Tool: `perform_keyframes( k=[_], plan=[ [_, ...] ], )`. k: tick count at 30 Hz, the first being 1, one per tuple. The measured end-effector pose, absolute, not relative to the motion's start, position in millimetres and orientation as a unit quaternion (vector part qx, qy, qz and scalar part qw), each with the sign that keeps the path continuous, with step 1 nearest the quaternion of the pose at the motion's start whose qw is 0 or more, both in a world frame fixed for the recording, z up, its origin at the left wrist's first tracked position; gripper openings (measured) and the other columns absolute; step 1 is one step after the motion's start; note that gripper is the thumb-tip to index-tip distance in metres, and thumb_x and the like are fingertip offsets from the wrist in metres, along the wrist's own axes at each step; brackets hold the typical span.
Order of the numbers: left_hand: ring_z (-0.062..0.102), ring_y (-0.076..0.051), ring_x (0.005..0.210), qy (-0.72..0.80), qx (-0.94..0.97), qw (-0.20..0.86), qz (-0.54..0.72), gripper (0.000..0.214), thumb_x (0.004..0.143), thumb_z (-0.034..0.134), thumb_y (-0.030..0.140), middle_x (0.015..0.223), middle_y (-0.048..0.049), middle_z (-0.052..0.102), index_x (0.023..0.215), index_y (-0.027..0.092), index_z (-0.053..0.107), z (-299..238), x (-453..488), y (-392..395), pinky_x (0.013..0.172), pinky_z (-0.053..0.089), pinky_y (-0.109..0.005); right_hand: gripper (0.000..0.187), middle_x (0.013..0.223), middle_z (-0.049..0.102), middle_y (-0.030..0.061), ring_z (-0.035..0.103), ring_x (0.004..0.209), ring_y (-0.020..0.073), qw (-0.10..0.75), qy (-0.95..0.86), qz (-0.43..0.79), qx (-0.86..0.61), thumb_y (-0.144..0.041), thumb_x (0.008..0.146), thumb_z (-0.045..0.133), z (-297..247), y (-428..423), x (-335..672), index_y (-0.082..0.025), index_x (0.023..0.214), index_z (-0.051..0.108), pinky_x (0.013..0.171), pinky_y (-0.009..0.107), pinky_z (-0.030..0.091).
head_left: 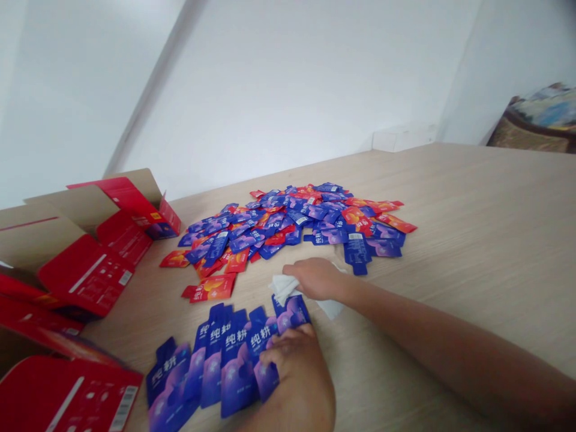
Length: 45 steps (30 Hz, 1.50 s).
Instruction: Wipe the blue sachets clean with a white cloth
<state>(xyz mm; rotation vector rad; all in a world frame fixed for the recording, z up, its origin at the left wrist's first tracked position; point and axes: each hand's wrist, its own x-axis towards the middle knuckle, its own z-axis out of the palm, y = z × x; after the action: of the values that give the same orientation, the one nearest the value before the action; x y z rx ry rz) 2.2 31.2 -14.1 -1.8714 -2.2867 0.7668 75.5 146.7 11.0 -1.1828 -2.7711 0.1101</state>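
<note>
My left hand (294, 366) lies near the front edge with its fingers curled onto a fanned row of several blue sachets (225, 357) spread on the wooden table (472, 240). My right hand (317, 279) reaches in from the right, its fingers closed on a crumpled white tissue (282, 287) that rests on the table just beyond the fanned row. Further back lies a loose heap of several blue and red sachets (297, 222). A single red sachet (211, 288) sits apart between the heap and the fan.
Red cardboard boxes stand open at the left: one (90, 264) at mid-left with brown flaps, another (67, 399) at the bottom left corner. White walls rise behind the table. A patterned cushion or seat (535, 123) shows at the far right.
</note>
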Motion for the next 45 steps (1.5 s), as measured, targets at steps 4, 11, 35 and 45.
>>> perform_keyframes(
  k=[4,11,35,45],
  plan=[
    [0.061,-0.04,0.092,-0.751,-0.615,0.051,0.233,0.049,0.079,0.028,-0.001,0.105,-0.0232,0.064,0.111,0.017,0.06,-17.9,1.1,31.6,0.066,0.043,-0.056,0.028,0.097,0.065,0.0067,0.06,0.089,0.0237,0.093,-0.919,0.032,-0.381,-0.031,0.081,0.047,29.8,137.0,83.3,-0.024,0.108,0.051,0.067,0.031,0.041],
    [0.063,-0.037,0.085,-0.755,-0.617,0.05,0.218,0.048,0.079,0.028,-0.002,0.098,-0.0201,0.066,0.108,0.017,0.062,-16.9,-0.4,32.0,0.064,0.044,-0.056,0.031,0.094,0.066,0.006,0.061,0.084,0.0239,0.041,-0.944,0.076,-0.317,-0.033,0.078,0.049,19.1,120.7,68.3,-0.027,0.109,0.053,0.063,0.031,0.042],
    [0.064,-0.037,0.08,-0.742,-0.616,0.145,0.223,0.048,0.077,0.027,-0.004,0.09,-0.0199,0.067,0.101,0.017,0.064,-30.1,0.0,29.0,0.062,0.045,-0.056,0.033,0.1,0.066,0.0085,0.061,0.09,0.0247,0.024,-0.911,0.064,-0.407,-0.032,0.08,0.05,9.0,142.1,69.0,-0.026,0.112,0.052,0.065,0.032,0.043],
    [0.064,-0.037,0.079,-0.751,-0.617,0.11,0.207,0.046,0.078,0.027,-0.001,0.089,-0.0203,0.067,0.102,0.015,0.063,-26.3,-0.2,30.1,0.061,0.044,-0.056,0.034,0.096,0.066,0.0072,0.061,0.086,0.0245,0.047,-0.939,0.07,-0.333,-0.033,0.078,0.051,24.2,118.3,66.2,-0.027,0.111,0.052,0.065,0.032,0.042]
  ],
)
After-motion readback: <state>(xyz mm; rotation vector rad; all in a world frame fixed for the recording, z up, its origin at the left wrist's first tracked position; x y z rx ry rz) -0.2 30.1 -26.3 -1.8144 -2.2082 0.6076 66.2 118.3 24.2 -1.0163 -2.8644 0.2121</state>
